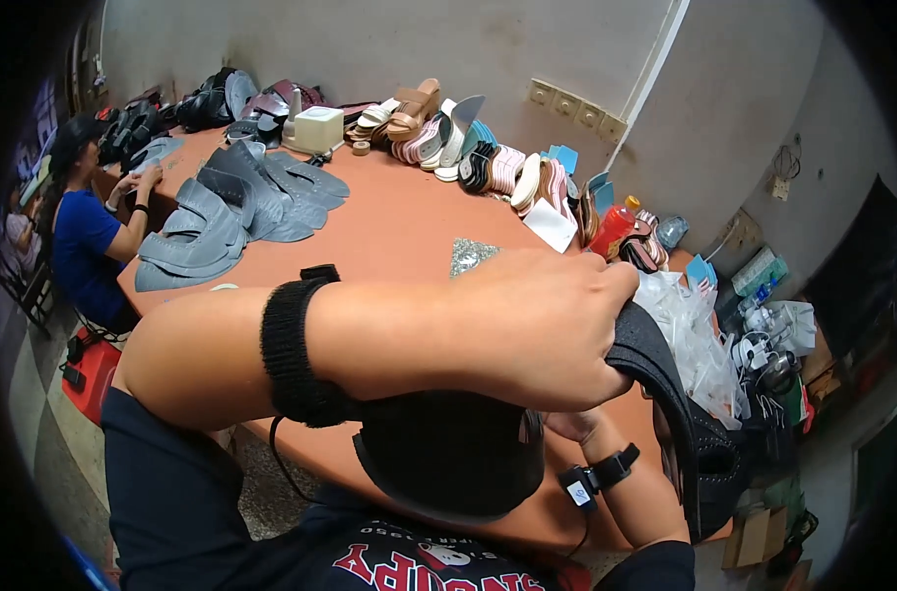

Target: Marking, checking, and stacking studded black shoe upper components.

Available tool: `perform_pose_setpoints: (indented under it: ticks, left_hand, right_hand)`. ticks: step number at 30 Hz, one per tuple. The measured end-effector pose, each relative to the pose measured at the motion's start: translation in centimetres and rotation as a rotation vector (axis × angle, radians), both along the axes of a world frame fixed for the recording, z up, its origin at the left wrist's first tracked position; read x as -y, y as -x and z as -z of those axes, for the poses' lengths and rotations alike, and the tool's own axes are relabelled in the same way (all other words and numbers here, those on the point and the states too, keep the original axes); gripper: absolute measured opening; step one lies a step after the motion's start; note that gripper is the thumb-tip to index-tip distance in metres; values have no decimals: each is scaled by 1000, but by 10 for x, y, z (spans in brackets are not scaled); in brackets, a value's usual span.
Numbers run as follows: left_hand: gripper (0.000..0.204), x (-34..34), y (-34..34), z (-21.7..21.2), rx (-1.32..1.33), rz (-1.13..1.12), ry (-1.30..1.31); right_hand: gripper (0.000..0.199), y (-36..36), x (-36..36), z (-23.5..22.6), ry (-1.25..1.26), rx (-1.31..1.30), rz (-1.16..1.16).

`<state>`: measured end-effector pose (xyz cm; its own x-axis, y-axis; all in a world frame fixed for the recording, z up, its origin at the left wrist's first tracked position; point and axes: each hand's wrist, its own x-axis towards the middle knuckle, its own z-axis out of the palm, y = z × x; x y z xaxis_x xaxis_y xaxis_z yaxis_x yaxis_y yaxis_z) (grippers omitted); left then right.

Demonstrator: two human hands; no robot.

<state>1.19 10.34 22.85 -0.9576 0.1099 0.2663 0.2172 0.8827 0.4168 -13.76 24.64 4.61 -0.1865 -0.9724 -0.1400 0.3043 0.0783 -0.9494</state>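
Observation:
My left forearm reaches across the view to the right. My left hand is closed, its fingers curled round the edge of a black curved shoe upper above the table's right side. Below that forearm is a broad, dark curved piece, possibly another shoe upper. Beside its right edge is my right hand, mostly hidden behind my left hand and the dark piece; its fingers do not show. More black studded uppers lie at the table's right edge.
Grey shoe uppers are piled on the orange table. Along the wall stand bundled sandal parts, a red bottle and a clear plastic bag. A person in blue works at the far left.

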Motion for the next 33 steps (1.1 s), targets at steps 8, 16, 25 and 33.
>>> perform_pose_setpoints:
  ticks: [8, 16, 25, 33]
  left_hand:
    - [44, 32, -17, 19, 74, -186, 4]
    - [57, 69, 35, 223, 228, -302, 335]
    - [91, 85, 41, 231, 323, -181, 207]
    - [93, 134, -30, 215, 354, -244, -53]
  right_hand:
    - [36, 3, -49, 16, -32, 387, 0]
    - [31, 9, -60, 63, -423, -414, 224]
    - [29, 15, -54, 62, -371, -846, 183]
    - [62, -26, -46, 10, -45, -1570, -63]
